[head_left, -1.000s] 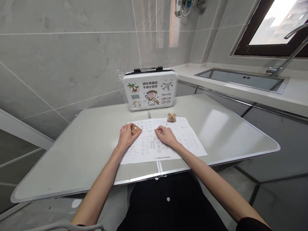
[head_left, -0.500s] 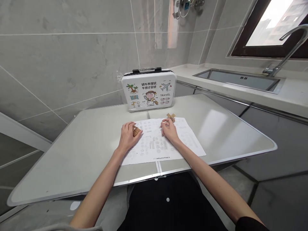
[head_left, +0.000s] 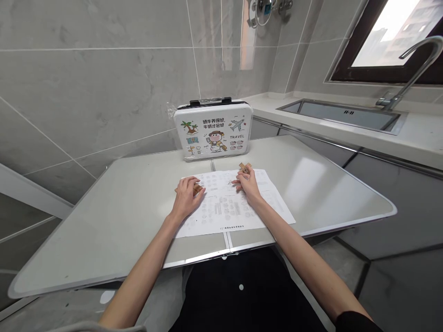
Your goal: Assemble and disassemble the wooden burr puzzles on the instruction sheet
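A printed paper sheet point(head_left: 228, 210) lies on the grey folding table point(head_left: 121, 216). My left hand point(head_left: 186, 197) rests on the sheet's left edge, its fingers curled over small wooden puzzle pieces point(head_left: 196, 188). My right hand point(head_left: 247, 185) has reached the sheet's far edge, and its fingertips touch a cross-shaped wooden puzzle point(head_left: 245, 167). Whether those fingers grip the puzzle is unclear.
A white case point(head_left: 213, 130) printed with cartoons and the word TRAVEL stands upright against the tiled wall behind the sheet. To the right runs a counter with a steel sink point(head_left: 342, 114) and a tap point(head_left: 411, 69) under a window.
My right hand has moved forward from the middle of the sheet up to the cross-shaped puzzle. My left hand has stayed on the small wooden pieces, shifting them slightly.
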Tool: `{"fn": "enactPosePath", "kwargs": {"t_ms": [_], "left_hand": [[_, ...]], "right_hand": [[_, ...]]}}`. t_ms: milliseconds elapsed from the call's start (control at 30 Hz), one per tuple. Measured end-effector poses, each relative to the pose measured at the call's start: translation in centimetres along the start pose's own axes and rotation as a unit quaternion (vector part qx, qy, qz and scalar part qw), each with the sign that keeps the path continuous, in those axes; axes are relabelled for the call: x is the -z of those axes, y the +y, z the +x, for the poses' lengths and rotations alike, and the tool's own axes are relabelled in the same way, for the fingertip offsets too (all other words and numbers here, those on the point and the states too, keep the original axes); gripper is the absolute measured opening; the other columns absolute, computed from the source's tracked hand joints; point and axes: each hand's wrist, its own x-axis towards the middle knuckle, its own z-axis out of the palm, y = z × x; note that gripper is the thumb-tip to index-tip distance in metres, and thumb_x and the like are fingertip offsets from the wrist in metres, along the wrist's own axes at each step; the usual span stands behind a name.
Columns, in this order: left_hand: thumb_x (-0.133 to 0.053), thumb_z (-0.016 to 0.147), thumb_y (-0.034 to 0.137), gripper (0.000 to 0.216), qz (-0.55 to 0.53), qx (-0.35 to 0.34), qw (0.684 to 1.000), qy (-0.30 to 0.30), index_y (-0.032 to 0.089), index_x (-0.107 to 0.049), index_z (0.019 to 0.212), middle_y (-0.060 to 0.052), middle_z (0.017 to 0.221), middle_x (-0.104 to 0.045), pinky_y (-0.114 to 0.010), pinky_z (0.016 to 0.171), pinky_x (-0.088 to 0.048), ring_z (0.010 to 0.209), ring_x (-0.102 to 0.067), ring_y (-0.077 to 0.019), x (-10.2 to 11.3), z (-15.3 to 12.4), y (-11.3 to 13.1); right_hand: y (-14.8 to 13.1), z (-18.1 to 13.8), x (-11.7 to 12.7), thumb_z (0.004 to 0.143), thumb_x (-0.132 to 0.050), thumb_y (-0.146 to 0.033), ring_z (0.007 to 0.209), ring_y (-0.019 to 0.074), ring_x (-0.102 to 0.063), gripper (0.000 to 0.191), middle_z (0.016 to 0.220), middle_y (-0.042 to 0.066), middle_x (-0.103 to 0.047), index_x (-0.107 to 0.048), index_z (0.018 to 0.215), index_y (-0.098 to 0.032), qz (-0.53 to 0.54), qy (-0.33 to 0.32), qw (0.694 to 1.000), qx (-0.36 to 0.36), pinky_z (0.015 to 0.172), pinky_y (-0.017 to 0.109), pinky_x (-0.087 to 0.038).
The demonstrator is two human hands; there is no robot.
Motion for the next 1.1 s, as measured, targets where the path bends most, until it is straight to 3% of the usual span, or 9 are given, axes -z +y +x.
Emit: {"fn": "enactPosePath", "kwargs": {"t_ms": [133,333,500,700,800,933,1100], "left_hand": [[-0.060,0.102,0.041,0.029,0.002,0.006,1.000,-0.011,0.026,-0.061,0.127,-0.012,0.139,-0.063,-0.051,0.105,-0.047,0.131,-0.055,-0.0342,0.0,0.0,0.1],[-0.060,0.103,0.040,0.025,-0.028,-0.001,1.000,-0.010,0.026,-0.062,0.123,-0.012,0.136,-0.065,-0.051,0.108,-0.047,0.131,-0.057,-0.0334,0.0,0.1,0.4],[-0.066,0.100,0.043,0.029,-0.152,0.017,0.988,-0.005,0.026,-0.063,0.124,-0.008,0.130,-0.068,-0.048,0.111,-0.048,0.125,-0.063,-0.0287,0.1,0.2,1.5],[-0.080,0.088,0.048,0.060,-0.352,0.098,0.924,-0.116,0.030,-0.061,0.142,-0.009,0.140,-0.069,-0.052,0.113,-0.052,0.124,-0.069,-0.0291,-0.5,0.0,1.7],[-0.086,0.083,0.049,0.062,-0.400,0.124,0.896,-0.144,0.029,-0.067,0.138,-0.010,0.136,-0.072,-0.055,0.112,-0.052,0.118,-0.072,-0.0312,-0.6,0.0,1.6],[-0.092,0.075,0.047,0.064,-0.431,0.131,0.883,-0.130,0.026,-0.069,0.131,-0.012,0.139,-0.070,-0.053,0.112,-0.052,0.118,-0.071,-0.0311,-0.3,0.2,2.1],[-0.094,0.072,0.043,0.058,-0.430,0.091,0.888,-0.137,0.024,-0.072,0.122,-0.010,0.132,-0.071,-0.048,0.113,-0.050,0.121,-0.068,-0.0307,0.4,0.4,2.5]], "right_hand": [[-0.1,0.0,0.0,0.081,-0.066,-0.028,0.087,0.0195,-0.078,0.063,0.130,0.008,-0.059,-0.044,0.139,-0.032,-0.003,-0.002,1.000,0.005,0.047,0.022,-0.055],[-0.8,-0.7,-0.4,0.081,-0.071,-0.036,0.063,0.0104,-0.064,0.043,0.103,0.000,-0.065,-0.056,0.120,-0.027,-0.016,-0.034,0.999,0.024,0.043,0.019,-0.045],[-2.4,-2.1,-1.1,0.085,-0.075,-0.046,0.061,0.0103,-0.059,0.033,0.094,0.000,-0.068,-0.064,0.109,-0.026,-0.001,-0.173,0.985,0.016,0.043,0.020,-0.041],[-3.0,-3.5,-1.7,0.089,-0.076,-0.059,0.059,0.0118,-0.062,0.039,0.090,0.002,-0.072,-0.064,0.098,-0.023,0.002,-0.349,0.937,-0.015,0.046,0.022,-0.043],[-2.8,-3.7,-1.6,0.090,-0.076,-0.061,0.058,0.0132,-0.064,0.042,0.087,0.002,-0.073,-0.061,0.102,-0.024,0.000,-0.396,0.918,-0.023,0.047,0.023,-0.042],[-2.7,-3.6,-1.3,0.090,-0.078,-0.061,0.057,0.0127,-0.062,0.048,0.084,-0.001,-0.075,-0.055,0.114,-0.026,-0.005,-0.432,0.901,-0.036,0.049,0.023,-0.043],[-3.2,-3.8,-1.0,0.091,-0.077,-0.059,0.058,0.0132,-0.059,0.045,0.076,0.000,-0.070,-0.070,0.108,-0.018,-0.065,-0.508,0.858,-0.052,0.059,0.028,-0.048]]}}
